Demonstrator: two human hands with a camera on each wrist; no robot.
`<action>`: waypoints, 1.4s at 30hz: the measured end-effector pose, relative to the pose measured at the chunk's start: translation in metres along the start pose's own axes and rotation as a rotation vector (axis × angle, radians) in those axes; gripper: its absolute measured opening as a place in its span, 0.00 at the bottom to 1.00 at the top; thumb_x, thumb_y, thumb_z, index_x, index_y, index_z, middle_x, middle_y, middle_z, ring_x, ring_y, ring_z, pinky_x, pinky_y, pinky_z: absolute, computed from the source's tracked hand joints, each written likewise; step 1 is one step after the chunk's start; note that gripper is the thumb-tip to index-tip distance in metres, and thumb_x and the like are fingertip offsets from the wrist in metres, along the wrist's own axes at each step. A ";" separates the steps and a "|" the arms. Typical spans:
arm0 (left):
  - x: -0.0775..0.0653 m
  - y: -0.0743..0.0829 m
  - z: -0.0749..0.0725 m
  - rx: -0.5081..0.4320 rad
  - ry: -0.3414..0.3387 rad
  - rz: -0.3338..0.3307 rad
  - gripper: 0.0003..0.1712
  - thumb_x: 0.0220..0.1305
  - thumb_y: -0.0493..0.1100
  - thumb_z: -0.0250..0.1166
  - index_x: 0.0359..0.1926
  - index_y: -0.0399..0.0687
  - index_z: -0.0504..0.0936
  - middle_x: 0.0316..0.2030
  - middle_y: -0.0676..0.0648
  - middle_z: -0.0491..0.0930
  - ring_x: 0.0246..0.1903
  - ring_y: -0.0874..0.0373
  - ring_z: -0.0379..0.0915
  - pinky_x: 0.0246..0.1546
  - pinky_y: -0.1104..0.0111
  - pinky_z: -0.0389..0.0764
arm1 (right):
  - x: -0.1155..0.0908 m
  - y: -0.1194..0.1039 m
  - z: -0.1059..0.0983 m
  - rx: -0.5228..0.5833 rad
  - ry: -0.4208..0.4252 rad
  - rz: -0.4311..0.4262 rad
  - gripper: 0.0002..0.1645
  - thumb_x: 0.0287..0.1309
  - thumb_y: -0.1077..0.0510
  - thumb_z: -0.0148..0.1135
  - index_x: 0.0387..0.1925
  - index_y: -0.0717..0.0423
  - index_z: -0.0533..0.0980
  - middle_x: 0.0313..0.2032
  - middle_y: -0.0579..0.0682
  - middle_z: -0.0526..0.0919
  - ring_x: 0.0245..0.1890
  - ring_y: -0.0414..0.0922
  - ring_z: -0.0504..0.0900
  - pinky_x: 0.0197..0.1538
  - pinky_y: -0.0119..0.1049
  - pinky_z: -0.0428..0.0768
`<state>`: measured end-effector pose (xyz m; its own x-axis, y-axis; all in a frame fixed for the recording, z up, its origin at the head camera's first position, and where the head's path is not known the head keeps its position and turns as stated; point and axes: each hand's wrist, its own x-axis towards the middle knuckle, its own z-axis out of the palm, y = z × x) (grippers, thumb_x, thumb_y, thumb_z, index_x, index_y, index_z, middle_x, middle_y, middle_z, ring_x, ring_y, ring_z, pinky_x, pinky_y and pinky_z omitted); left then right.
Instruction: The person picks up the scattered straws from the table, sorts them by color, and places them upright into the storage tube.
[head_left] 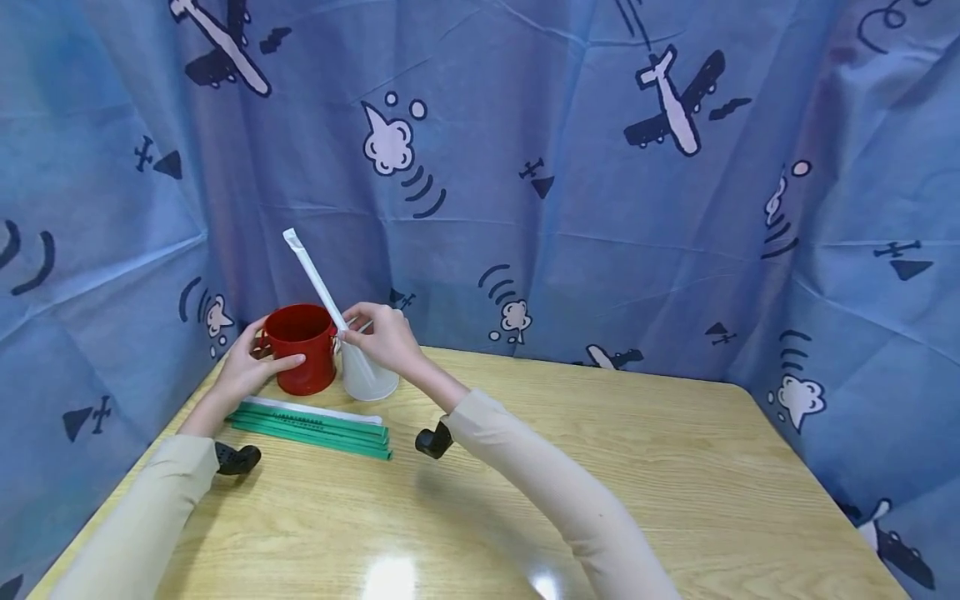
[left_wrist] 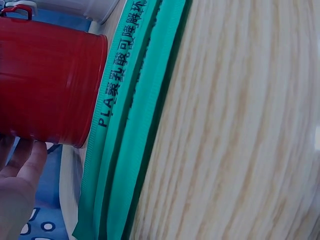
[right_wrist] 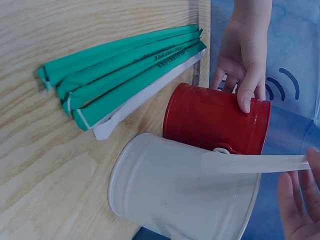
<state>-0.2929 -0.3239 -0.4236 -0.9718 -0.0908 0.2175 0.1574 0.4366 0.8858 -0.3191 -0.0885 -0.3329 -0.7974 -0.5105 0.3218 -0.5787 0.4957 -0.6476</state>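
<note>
the left edge of the desk point(head_left: 675, 492) runs close beside the left hand point(head_left: 247, 367), and the far edge passes just behind both buckets; to the right, the wood spreads wide, up to a rounded far corner. the left hand is curled about the red bucket point(head_left: 318, 371), thumb across its near side. the right hand point(head_left: 384, 335) pinches a white-wrapped straw point(head_left: 311, 271), tilted, most of its length rising above the fingers; i can't quite tell whether its lower end touches the white bucket point(head_left: 371, 379), upright just beside the red one. in front of them lie green-wrapped straws point(head_left: 311, 435) side by side, with another white straw point(head_left: 333, 412) along their far side, filling the near approach. glare marks the pale wood-grain surface near the front, and a blue curtain point(head_left: 465, 92) printed with planes surrounds the far side and both flanks.
</note>
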 end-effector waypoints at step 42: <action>0.007 -0.006 -0.001 -0.036 -0.008 -0.003 0.52 0.58 0.46 0.69 0.73 0.39 0.47 0.68 0.31 0.59 0.63 0.32 0.59 0.63 0.40 0.63 | 0.041 -0.028 0.025 0.189 0.340 -0.101 0.12 0.60 0.55 0.64 0.44 0.55 0.79 0.40 0.51 0.87 0.37 0.40 0.85 0.40 0.18 0.78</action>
<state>-0.3007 -0.3280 -0.4275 -0.9737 -0.0844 0.2118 0.1608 0.4041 0.9005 -0.3314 -0.1408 -0.3191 -0.7677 -0.2729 0.5798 -0.6406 0.3010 -0.7065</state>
